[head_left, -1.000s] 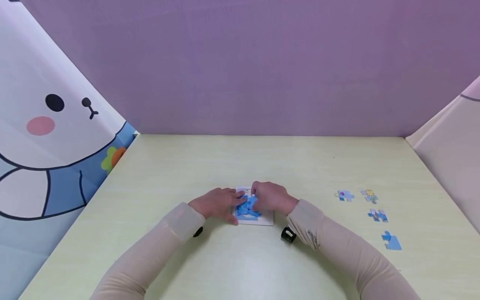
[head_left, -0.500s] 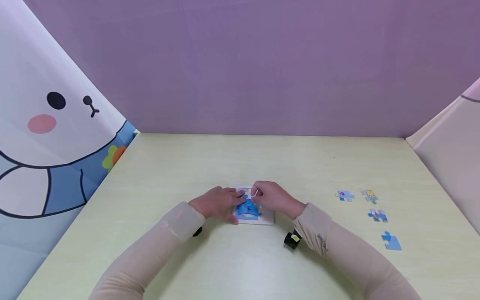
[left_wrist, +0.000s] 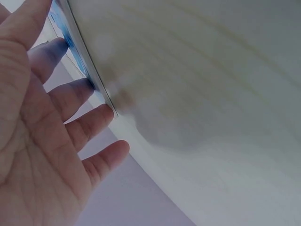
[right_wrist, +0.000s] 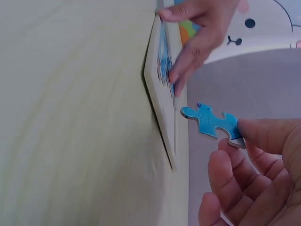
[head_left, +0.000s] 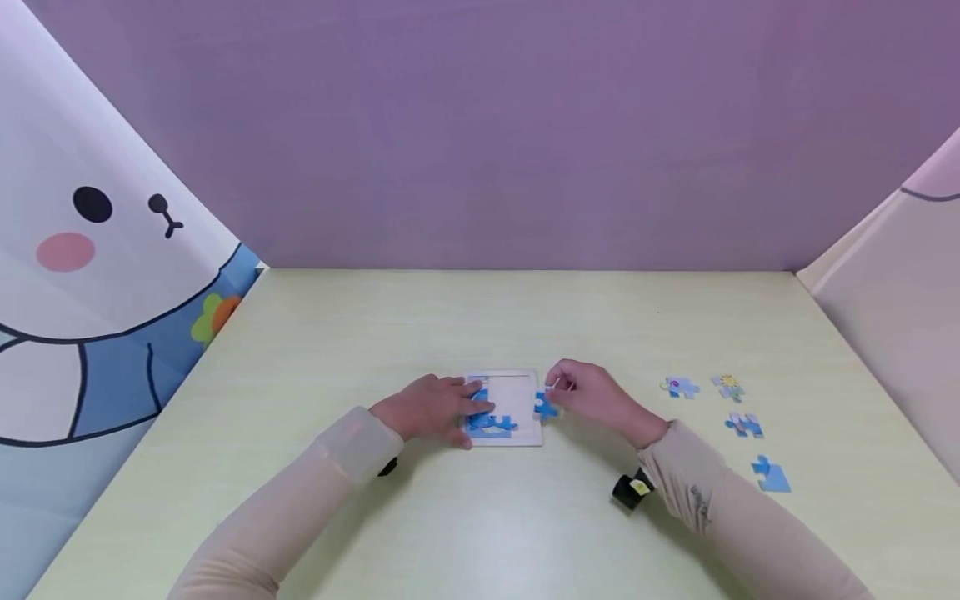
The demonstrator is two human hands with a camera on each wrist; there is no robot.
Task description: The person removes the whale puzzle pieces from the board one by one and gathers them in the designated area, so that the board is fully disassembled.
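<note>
A shallow puzzle tray [head_left: 528, 433] lies flat mid-table, with blue puzzle pieces [head_left: 491, 425] along its left and lower parts and bare board at the upper right. My left hand [head_left: 429, 410] rests on the tray's left side, its fingers spread over the pieces; in the left wrist view those fingers [left_wrist: 77, 96] reach across the tray's edge. Just off the tray's right edge, my right hand [head_left: 596, 400] pinches a blue puzzle piece [right_wrist: 209, 121] between thumb and fingertips. That piece is raised above the table, apart from the tray.
Several loose pieces lie on the right of the table: a pale blue one with a spiral [head_left: 681, 387], a yellow patterned one [head_left: 728, 387], a small blue and white one [head_left: 745, 425] and a larger light blue one [head_left: 772, 475]. A purple curtain [head_left: 525, 142] hangs behind the table.
My right hand has lifted the blue puzzle piece from the tray and moved right with it, uncovering bare board. My left hand has stayed on the tray. The head view has shifted slightly.
</note>
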